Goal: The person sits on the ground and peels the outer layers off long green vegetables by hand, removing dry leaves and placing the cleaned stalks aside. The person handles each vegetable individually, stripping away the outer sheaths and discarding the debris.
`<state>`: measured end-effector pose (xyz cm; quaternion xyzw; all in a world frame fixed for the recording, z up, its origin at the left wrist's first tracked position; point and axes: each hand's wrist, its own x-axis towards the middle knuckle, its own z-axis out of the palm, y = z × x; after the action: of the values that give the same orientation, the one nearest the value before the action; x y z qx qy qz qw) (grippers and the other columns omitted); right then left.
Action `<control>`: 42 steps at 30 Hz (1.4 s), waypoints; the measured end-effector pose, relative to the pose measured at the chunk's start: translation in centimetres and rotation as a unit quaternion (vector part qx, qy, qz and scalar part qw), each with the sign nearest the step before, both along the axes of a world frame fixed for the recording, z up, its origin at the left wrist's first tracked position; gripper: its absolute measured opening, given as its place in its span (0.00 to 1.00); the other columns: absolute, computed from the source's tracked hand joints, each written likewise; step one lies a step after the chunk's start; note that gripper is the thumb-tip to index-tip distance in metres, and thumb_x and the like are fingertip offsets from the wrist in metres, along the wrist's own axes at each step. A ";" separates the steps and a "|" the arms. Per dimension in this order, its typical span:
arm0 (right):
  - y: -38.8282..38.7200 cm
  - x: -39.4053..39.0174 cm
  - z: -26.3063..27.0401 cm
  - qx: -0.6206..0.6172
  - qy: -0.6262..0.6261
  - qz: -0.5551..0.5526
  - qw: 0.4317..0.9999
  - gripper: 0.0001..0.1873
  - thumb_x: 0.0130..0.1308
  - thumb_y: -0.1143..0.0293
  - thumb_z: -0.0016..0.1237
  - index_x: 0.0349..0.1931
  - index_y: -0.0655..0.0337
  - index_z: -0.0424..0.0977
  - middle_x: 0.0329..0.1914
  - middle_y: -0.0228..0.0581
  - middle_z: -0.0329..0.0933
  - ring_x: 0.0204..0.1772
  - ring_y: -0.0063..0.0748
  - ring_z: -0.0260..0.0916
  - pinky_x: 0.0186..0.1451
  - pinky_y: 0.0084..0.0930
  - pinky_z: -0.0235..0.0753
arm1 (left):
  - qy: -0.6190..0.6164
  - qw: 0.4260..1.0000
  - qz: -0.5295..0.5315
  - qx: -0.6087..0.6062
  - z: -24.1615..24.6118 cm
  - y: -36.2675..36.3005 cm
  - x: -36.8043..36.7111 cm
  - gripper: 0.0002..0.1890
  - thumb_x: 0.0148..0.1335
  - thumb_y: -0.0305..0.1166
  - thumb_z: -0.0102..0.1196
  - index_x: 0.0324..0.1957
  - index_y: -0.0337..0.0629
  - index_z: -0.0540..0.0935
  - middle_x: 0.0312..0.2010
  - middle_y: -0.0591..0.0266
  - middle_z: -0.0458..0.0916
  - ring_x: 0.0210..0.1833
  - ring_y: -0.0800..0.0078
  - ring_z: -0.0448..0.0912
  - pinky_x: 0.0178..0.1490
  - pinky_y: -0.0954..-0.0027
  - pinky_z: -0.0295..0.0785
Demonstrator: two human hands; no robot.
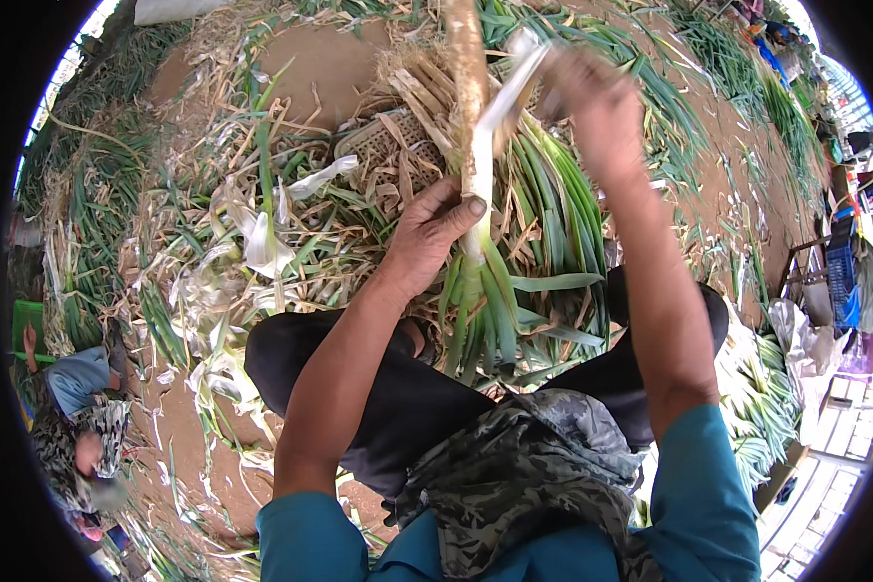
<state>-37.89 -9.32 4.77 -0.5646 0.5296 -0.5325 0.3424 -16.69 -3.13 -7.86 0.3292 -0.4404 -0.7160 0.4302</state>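
Between my knees I hold a large leek (478,171) upright in the picture, its green leaves pointing towards me and its dirty outer stem pointing away. My left hand (433,233) grips its pale stem just above the leaves, thumb across the front. My right hand (596,94), blurred by motion, is to the right of the stem and grips a strip of white outer sheath (513,91), which is still joined to the stem at its lower end. Beneath the right forearm and beside the held leek lies a bunch of untrimmed leeks (560,189) with long green leaves.
Peeled leaf scraps (211,276) cover the brown ground on the left. A woven basket (385,145) lies under dry leaves ahead. More leeks (760,400) are piled at right, near a blue crate (840,284). Another person (80,429) sits at far left by a green crate (28,327).
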 end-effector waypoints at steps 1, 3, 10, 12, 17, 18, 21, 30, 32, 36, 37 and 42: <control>-1.7 -1.1 1.6 -0.043 -0.053 -0.031 0.997 0.09 0.73 0.63 0.56 0.42 0.57 0.82 0.27 0.31 0.81 0.27 0.24 0.76 0.32 0.27 0.77 | -0.013 1.000 -0.006 0.000 -0.2 0.4 0.2 0.20 0.73 0.36 0.61 0.61 0.35 0.78 0.44 0.59 0.85 0.45 0.70 0.84 0.49 0.66 0.81; -4.8 -4.0 7.0 -0.166 -0.153 -0.107 0.968 0.11 0.76 0.62 0.51 0.41 0.58 0.80 0.29 0.30 0.77 0.29 0.25 0.72 0.34 0.27 0.73 | -0.033 0.999 -0.019 -0.004 -0.4 1.0 0.3 0.20 0.74 0.36 0.61 0.61 0.34 0.78 0.43 0.60 0.85 0.45 0.71 0.84 0.50 0.68 0.80; -0.5 -6.1 1.5 -0.072 0.194 -0.016 0.978 0.10 0.66 0.70 0.51 0.43 0.61 0.82 0.39 0.37 0.85 0.41 0.27 0.80 0.50 0.27 0.78 | -0.047 0.999 0.016 0.001 -1.0 0.1 -0.1 0.16 0.73 0.34 0.62 0.56 0.33 0.81 0.41 0.61 0.85 0.41 0.73 0.84 0.48 0.70 0.79; 4.5 -3.1 -5.2 0.143 0.224 0.100 0.959 0.23 0.66 0.56 0.59 0.52 0.66 0.81 0.43 0.44 0.87 0.44 0.28 0.83 0.51 0.30 0.82 | 0.022 0.997 0.046 0.060 -1.0 -0.3 -0.6 0.16 0.72 0.33 0.62 0.55 0.33 0.82 0.39 0.60 0.86 0.37 0.73 0.84 0.44 0.70 0.81; 11.9 1.8 -12.8 0.147 0.247 0.192 0.938 0.17 0.69 0.59 0.63 0.49 0.64 0.83 0.31 0.48 0.84 0.32 0.34 0.81 0.40 0.36 0.79 | 0.055 0.992 0.085 0.075 -0.9 0.2 -0.4 0.16 0.71 0.33 0.63 0.55 0.33 0.82 0.42 0.62 0.85 0.40 0.75 0.84 0.44 0.71 0.81; 11.8 1.8 -12.3 0.152 0.238 0.195 0.939 0.15 0.70 0.62 0.61 0.48 0.65 0.83 0.29 0.42 0.83 0.31 0.30 0.78 0.38 0.33 0.77 | 0.047 0.992 0.097 0.062 -1.3 0.2 -0.5 0.16 0.72 0.33 0.63 0.56 0.34 0.82 0.42 0.62 0.85 0.40 0.75 0.84 0.45 0.71 0.81; 11.1 1.5 -10.0 0.191 0.178 0.183 0.948 0.11 0.72 0.67 0.58 0.46 0.67 0.83 0.26 0.30 0.79 0.28 0.20 0.71 0.33 0.26 0.74 | 0.082 0.992 0.083 0.043 -1.8 0.3 0.0 0.15 0.71 0.34 0.63 0.55 0.36 0.83 0.44 0.62 0.86 0.44 0.74 0.83 0.49 0.70 0.80; 5.6 0.7 0.5 0.178 0.020 -0.001 0.984 0.12 0.72 0.65 0.55 0.47 0.62 0.85 0.28 0.34 0.81 0.24 0.19 0.72 0.31 0.20 0.76 | 0.065 0.997 0.011 0.041 -1.6 1.6 -0.8 0.16 0.71 0.37 0.65 0.54 0.38 0.84 0.43 0.69 0.84 0.46 0.80 0.78 0.51 0.75 0.74; 3.5 0.0 4.0 0.017 0.213 -0.063 0.975 0.12 0.74 0.66 0.53 0.46 0.64 0.85 0.33 0.41 0.85 0.26 0.21 0.76 0.32 0.24 0.80 | -0.009 1.000 0.010 0.007 -1.2 2.5 -0.6 0.15 0.74 0.35 0.61 0.55 0.36 0.83 0.42 0.68 0.84 0.45 0.79 0.78 0.50 0.75 0.74; -5.7 -6.0 13.0 -0.160 -0.136 -0.065 0.976 0.07 0.73 0.68 0.52 0.36 0.60 0.77 0.25 0.32 0.72 0.24 0.26 0.69 0.26 0.26 0.69 | -0.043 0.995 -0.073 0.046 -4.1 4.3 -0.2 0.18 0.73 0.37 0.61 0.56 0.34 0.82 0.41 0.61 0.86 0.42 0.73 0.82 0.49 0.70 0.77; -7.5 -8.6 15.8 -0.196 -0.178 -0.083 0.961 0.07 0.72 0.68 0.55 0.35 0.60 0.76 0.25 0.33 0.72 0.25 0.27 0.70 0.26 0.28 0.70 | -0.042 0.995 -0.084 0.027 -4.7 4.7 -1.1 0.19 0.72 0.37 0.63 0.57 0.34 0.82 0.41 0.63 0.86 0.41 0.75 0.82 0.47 0.71 0.77; -9.3 -14.1 22.9 -0.168 -0.083 -0.091 0.978 0.15 0.76 0.61 0.51 0.47 0.66 0.79 0.37 0.43 0.82 0.36 0.36 0.81 0.40 0.35 0.82 | -0.082 0.991 -0.107 -0.004 -6.6 4.7 -3.0 0.21 0.71 0.38 0.65 0.59 0.34 0.82 0.41 0.66 0.85 0.42 0.78 0.80 0.48 0.74 0.76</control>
<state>-51.95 -18.62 27.64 -0.5176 0.4512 -0.6877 0.2356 -19.64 1.54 -14.44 0.3362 -0.5101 -0.7265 0.3146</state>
